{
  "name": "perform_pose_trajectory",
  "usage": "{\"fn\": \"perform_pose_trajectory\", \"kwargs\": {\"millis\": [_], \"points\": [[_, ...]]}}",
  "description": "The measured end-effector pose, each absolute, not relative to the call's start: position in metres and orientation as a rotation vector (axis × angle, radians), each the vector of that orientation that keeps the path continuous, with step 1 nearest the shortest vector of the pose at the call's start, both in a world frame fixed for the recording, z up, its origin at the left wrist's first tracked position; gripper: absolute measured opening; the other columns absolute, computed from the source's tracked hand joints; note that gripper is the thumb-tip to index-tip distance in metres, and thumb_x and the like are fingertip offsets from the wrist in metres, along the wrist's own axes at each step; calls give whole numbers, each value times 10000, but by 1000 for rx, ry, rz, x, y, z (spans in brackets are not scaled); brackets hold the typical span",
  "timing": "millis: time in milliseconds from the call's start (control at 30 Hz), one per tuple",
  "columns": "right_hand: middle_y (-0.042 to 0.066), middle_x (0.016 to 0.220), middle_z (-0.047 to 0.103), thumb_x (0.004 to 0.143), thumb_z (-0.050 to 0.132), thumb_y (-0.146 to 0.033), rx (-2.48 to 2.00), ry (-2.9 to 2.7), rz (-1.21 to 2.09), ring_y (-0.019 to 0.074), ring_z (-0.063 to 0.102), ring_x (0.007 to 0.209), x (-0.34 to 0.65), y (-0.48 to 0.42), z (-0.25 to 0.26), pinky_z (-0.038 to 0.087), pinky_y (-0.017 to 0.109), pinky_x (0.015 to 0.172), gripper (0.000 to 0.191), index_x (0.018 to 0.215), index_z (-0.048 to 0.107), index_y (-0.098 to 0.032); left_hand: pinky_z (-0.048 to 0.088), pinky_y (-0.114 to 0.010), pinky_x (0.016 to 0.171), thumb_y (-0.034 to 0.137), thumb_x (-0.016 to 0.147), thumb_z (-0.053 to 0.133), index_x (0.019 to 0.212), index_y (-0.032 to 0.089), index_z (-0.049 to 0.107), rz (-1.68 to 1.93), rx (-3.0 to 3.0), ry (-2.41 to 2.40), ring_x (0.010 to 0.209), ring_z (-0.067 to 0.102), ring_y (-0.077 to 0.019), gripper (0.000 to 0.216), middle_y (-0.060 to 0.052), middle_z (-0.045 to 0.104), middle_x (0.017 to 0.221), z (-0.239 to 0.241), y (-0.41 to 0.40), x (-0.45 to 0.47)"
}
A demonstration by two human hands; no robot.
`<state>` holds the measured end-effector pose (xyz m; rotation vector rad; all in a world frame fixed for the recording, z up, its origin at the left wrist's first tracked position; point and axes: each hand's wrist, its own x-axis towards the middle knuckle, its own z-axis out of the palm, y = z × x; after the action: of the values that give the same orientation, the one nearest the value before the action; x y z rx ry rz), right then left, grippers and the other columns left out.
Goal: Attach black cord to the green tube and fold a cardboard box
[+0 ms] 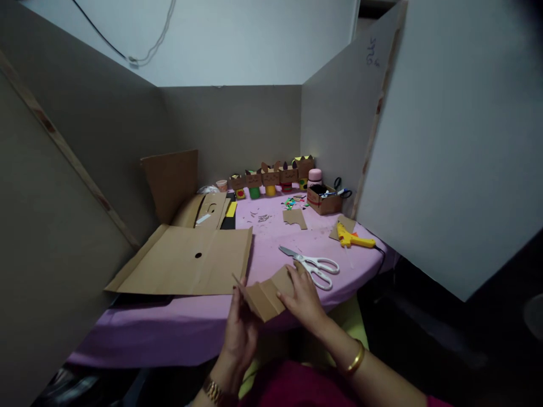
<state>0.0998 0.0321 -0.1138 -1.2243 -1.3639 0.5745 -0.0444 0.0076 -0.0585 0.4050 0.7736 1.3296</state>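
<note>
A creased piece of brown cardboard (265, 298), bent along several folds, is held up between my two hands near the table's front edge. My left hand (241, 330) grips its left end from below, with part of the fingers hidden behind it. On its right part, my right hand (303, 297) presses with thumb and fingers. White-handled scissors (314, 264) lie spread on the table just beyond my right hand. To the left of my hands lies a large flattened cardboard box (186, 260) with a small dark hole.
A yellow glue gun (354, 237) lies at the right, its cord running off the edge. Behind are a cardboard offcut (294, 218), small scraps (263, 217), a small box of tools (324, 200), and a row of cardboard animal figures (270, 178). Grey partitions (237, 121) enclose the pink-covered table (263, 237).
</note>
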Motion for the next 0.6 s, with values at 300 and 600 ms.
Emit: {"fn": "perform_pose_trajectory", "kwargs": {"millis": [300, 600], "points": [[72, 1300, 433, 662, 641, -175, -1170, -1218, 614, 275, 349, 1223, 101, 22, -105, 227, 440, 1053, 634, 1248, 417, -263, 490, -239, 616, 140, 633, 599, 1179, 278, 484, 1368, 591, 1083, 746, 644, -158, 575, 11, 683, 898, -61, -27, -74], [87, 1007, 670, 648, 670, -462, -991, -602, 1276, 294, 574, 979, 92, -21, -100, 474, 401, 764, 416, 959, 622, -190, 477, -216, 576, 130, 629, 576, 1096, 234, 549, 1387, 516, 1100, 751, 642, -156, 479, -1, 689, 834, -63, -33, -66]]}}
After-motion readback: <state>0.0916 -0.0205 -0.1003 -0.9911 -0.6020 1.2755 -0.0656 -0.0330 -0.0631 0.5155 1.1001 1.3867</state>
